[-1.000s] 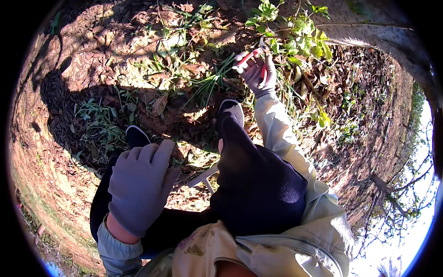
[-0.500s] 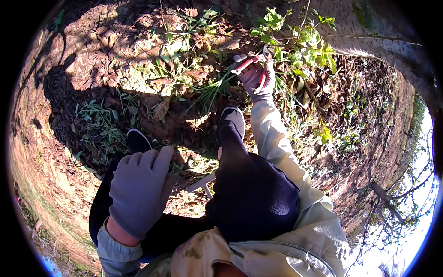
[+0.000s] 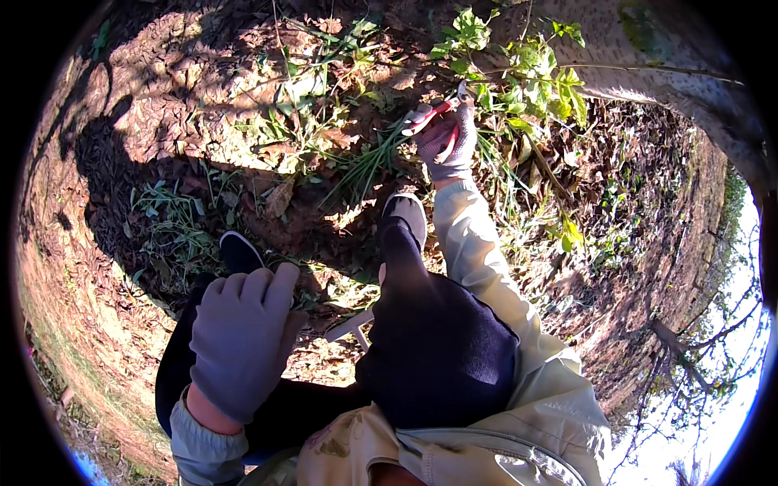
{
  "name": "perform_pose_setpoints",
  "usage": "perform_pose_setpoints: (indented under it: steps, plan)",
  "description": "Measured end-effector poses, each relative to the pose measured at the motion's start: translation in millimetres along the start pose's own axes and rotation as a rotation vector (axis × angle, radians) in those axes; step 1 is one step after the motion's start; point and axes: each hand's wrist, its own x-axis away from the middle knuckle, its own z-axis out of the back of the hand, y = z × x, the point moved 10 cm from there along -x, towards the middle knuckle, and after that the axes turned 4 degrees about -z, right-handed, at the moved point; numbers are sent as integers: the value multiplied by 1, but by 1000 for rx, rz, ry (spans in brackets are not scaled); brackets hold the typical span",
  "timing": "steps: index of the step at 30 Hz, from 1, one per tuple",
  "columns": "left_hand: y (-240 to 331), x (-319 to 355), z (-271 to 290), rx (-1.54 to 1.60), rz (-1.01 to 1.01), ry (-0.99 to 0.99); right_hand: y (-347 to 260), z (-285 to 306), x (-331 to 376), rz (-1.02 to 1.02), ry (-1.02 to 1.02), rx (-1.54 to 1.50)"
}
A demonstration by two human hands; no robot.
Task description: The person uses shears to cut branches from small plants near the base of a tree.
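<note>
My right hand, in a grey glove, reaches out past my right shoe. It is closed around red-handled pruning shears. The blades point to the far right, against the edge of a leafy green shoot; whether a stem lies between them I cannot tell. My left hand, also gloved in grey, rests over my left leg. Its fingers are stretched and slightly bent, the thumb apart, holding nothing.
A thick tree trunk curves along the far right. Long grass blades grow left of my right hand. Cut weeds lie on the shaded ground beyond my left shoe. My right shoe stands near the shears. Dry leaves cover the soil.
My right hand has shifted slightly left and nearer, its fingers wrapped further around the shears, whose handles look closer together. My left hand has barely moved.
</note>
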Motion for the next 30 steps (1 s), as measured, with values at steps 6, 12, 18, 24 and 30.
perform_pose_setpoints:
  steps: [6,12,18,24,30]
  plan:
    - [-8,1,-6,9,41,-24,14,-15,0,-82,-106,-148]
    - [-6,1,-5,33,43,-51,9,-24,3,-56,-194,11]
    - [-3,1,-3,-56,5,25,5,-30,6,-54,-185,-30]
    - [-6,3,-5,9,32,-25,12,-26,2,-82,-124,-88]
    - [-2,5,-2,3,9,0,12,-17,0,-56,-45,79]
